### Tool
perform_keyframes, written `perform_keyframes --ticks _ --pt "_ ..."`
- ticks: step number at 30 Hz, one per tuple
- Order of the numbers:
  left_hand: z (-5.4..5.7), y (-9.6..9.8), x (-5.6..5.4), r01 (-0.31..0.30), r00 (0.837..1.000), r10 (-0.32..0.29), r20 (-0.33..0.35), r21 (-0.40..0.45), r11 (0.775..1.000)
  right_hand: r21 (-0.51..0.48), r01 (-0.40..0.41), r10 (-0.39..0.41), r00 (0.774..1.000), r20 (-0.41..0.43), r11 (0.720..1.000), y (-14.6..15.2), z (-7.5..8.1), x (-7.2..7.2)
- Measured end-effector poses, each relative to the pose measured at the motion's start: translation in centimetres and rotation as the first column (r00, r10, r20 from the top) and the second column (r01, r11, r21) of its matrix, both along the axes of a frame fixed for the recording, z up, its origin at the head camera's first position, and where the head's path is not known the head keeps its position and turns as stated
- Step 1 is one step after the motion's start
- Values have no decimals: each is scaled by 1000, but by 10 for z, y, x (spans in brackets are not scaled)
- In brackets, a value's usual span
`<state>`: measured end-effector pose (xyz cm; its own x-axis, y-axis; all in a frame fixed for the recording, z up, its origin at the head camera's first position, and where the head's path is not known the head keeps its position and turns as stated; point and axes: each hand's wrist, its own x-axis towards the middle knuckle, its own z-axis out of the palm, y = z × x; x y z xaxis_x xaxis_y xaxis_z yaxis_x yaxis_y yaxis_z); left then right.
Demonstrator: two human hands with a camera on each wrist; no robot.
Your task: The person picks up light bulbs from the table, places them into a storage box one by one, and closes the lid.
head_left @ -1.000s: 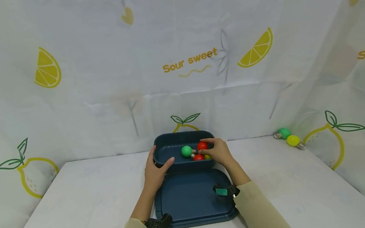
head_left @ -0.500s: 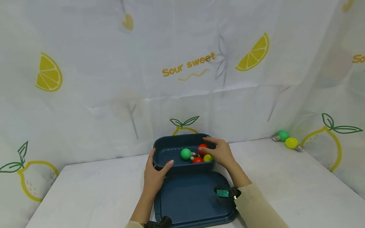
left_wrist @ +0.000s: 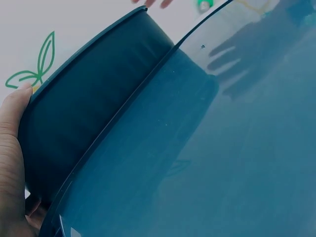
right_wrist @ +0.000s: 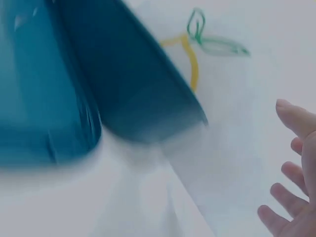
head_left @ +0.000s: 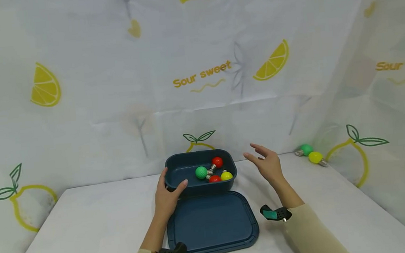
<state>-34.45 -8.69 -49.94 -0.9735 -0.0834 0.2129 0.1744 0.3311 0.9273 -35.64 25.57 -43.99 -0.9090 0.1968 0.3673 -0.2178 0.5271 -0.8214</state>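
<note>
The backdrop (head_left: 112, 70), a white cloth printed with lemons and the words "Sour sweet", encloses the worktop (head_left: 88, 215) on the far side and both flanks. The worktop is white.

At the centre of the worktop lies a dark blue lid (head_left: 212, 229), flat, on the near side. Directly at 12 o'clock from the lid, touching its far edge, stands the dark blue box (head_left: 181, 174), open at the top.

The left hand (head_left: 168, 194) grips the box at its near-left corner: thumb over the rim on the inside, fingers curled against the outer wall. In the left wrist view the thumb (left_wrist: 15, 128) lies flat against the box wall (left_wrist: 98, 108).

The right hand (head_left: 267, 163) is raised above the worktop at 3 o'clock from the box, well apart from it, fingers spread and relaxed, holding nothing. The right wrist view shows the same spread fingers (right_wrist: 296, 118), blurred.

Inside the box, in its right half, lie four small coloured bulbs, close together: a green bulb (head_left: 201, 172) at 9 o'clock of the group, a red bulb (head_left: 217, 162) at 12 o'clock, a second red bulb (head_left: 214, 178) at 6 o'clock and a yellow bulb (head_left: 226, 176) at 4 o'clock.

At the far-right corner of the worktop, against the backdrop, lie another green bulb (head_left: 306, 149) and another yellow bulb (head_left: 315, 157), touching each other.
</note>
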Motion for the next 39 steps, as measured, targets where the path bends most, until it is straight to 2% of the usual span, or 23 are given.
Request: perform_keyframes --ticks 4,7,16,24,30,35,39 --pt "0 -1 1 3 1000 -3 5 -4 1000 118 32 -32 999 5 992 35 -2 6" --pt "1 -1 1 17 1000 -17 8 -2 1000 188 85 -88 996 8 978 60 -4 11" --pt "3 -6 1 18 1000 -18 11 -13 1000 289 180 -198 980 33 940 121 -9 14" --pt "2 -1 0 22 1000 -22 6 -5 1000 333 208 -250 964 87 920 173 -14 11" --pt "2 0 -1 40 999 -40 9 4 999 408 183 -262 954 147 894 195 -20 7" --pt "2 -2 -2 31 999 -31 8 7 1000 420 140 -239 952 194 897 203 -22 1" --pt "0 -3 -4 30 999 -31 11 9 999 414 147 -255 942 219 898 203 -26 -2"
